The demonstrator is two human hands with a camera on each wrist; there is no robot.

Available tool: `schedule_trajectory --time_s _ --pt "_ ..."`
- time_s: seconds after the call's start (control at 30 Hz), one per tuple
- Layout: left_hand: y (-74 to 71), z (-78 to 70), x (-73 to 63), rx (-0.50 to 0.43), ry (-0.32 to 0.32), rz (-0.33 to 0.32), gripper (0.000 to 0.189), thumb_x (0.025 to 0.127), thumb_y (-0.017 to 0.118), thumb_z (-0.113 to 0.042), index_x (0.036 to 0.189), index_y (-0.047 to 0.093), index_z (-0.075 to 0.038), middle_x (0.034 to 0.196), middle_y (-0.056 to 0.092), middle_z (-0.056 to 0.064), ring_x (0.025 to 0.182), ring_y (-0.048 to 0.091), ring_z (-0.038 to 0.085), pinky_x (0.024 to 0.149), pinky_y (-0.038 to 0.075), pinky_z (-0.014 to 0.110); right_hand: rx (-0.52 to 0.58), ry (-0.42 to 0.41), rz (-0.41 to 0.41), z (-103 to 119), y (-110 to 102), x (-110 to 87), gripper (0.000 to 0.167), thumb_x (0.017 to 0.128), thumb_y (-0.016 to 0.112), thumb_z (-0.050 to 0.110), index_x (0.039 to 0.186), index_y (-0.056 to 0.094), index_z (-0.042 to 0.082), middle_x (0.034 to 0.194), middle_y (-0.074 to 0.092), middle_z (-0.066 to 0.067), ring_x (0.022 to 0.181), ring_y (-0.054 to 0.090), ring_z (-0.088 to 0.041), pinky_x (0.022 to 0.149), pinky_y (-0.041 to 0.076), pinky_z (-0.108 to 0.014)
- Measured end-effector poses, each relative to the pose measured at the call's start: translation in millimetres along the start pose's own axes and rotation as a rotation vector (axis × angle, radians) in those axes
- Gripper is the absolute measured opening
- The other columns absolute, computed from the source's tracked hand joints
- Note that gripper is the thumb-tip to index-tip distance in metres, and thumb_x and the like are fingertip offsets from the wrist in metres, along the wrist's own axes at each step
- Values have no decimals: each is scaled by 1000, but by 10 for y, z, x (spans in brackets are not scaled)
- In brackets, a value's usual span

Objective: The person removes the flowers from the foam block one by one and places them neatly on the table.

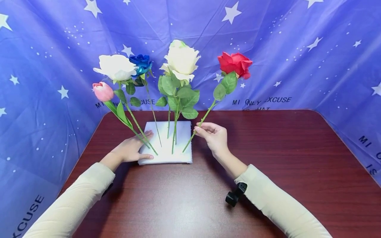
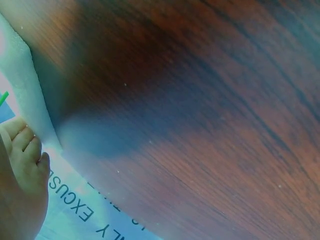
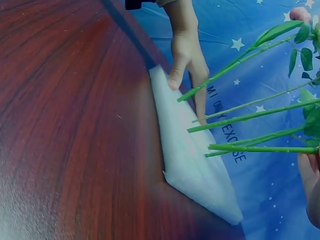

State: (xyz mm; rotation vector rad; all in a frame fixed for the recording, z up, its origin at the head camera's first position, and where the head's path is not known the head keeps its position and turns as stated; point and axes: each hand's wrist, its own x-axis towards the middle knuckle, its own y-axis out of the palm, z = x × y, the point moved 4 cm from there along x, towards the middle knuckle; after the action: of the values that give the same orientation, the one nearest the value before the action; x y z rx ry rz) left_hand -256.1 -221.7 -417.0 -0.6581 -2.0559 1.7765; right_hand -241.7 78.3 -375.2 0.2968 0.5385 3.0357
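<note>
My right hand (image 1: 215,137) pinches the stem of a red rose (image 1: 235,64) between thumb and fingertips. The stem leans right, and its lower end meets the right part of a white foam block (image 1: 181,158); whether it has entered the foam, I cannot tell. My left hand (image 1: 129,149) rests on the block's left side, thumb spread from the fingers. Standing in the foam are a pink tulip (image 1: 103,92) and a white rose (image 1: 116,68), both tilted left, a blue rose (image 1: 142,63) behind, and a cream rose (image 1: 182,61) near the middle.
The foam block lies on a dark red wooden table (image 1: 184,198). A blue curtain (image 1: 196,19) with white stars and lettering hangs close behind the table and along both sides. A black wrist device (image 1: 236,195) hangs below the right sleeve.
</note>
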Motion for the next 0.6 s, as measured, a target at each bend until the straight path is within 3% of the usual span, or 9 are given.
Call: schedule_trajectory --time_s 0.13,0.4,0.6 --pt "7 8 0 -8 -7 11 95 80 67 -59 150 31 -6 156 33 16 142 36 35 113 36 50 -3 11 -13 48 -65 4 20 79 63 -19 99 59 -24 76 75 7 68 72 -8 73 61 -31" --pt "6 -32 0 6 -3 14 93 81 67 -56 150 32 -4 156 33 17 142 36 35 113 36 49 -42 -21 -2 179 -273 -14 31 82 61 -18 110 54 -29 72 75 6 70 73 -9 72 61 -29" --pt "-23 -31 -8 -8 -6 16 92 82 66 -56 150 32 -4 156 33 17 142 36 36 113 36 50 -68 -57 -7 264 -525 14 25 81 61 -19 106 60 -23 75 76 5 70 73 -8 70 60 -26"
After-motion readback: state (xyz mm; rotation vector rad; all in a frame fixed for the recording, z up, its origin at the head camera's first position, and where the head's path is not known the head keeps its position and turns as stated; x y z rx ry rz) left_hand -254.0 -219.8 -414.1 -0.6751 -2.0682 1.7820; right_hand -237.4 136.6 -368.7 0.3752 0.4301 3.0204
